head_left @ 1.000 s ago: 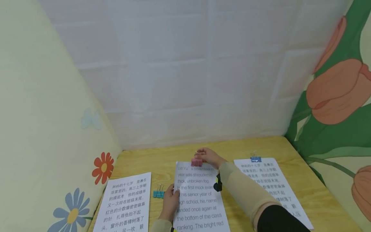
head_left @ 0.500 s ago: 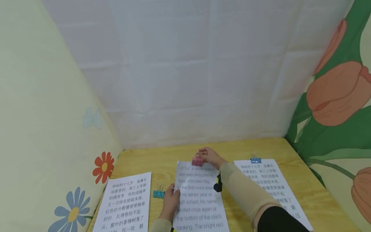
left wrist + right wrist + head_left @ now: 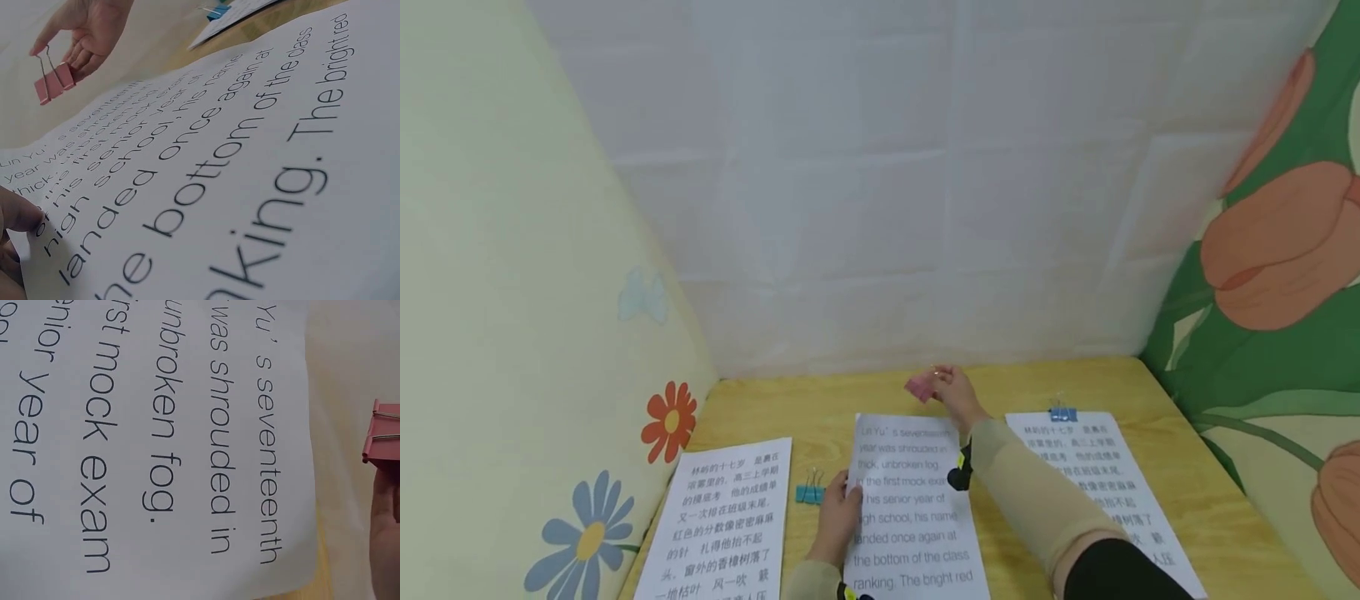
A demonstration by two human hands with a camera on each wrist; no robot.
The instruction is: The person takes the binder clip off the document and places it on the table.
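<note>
The right hand (image 3: pixel 958 398) pinches a pink clip (image 3: pixel 920 386) toward the desk's (image 3: pixel 767 408) back edge, apart from the printed paper's (image 3: pixel 910 500) top. The left hand (image 3: pixel 837 518) pinches that paper's left edge, thumb on top, just beside a blue clip (image 3: pixel 809 494).

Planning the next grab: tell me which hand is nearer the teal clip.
Left. The left hand is beside the teal clip, gripping the middle page; the right hand is farther, beyond that page's top edge, holding the pink clip.
</note>
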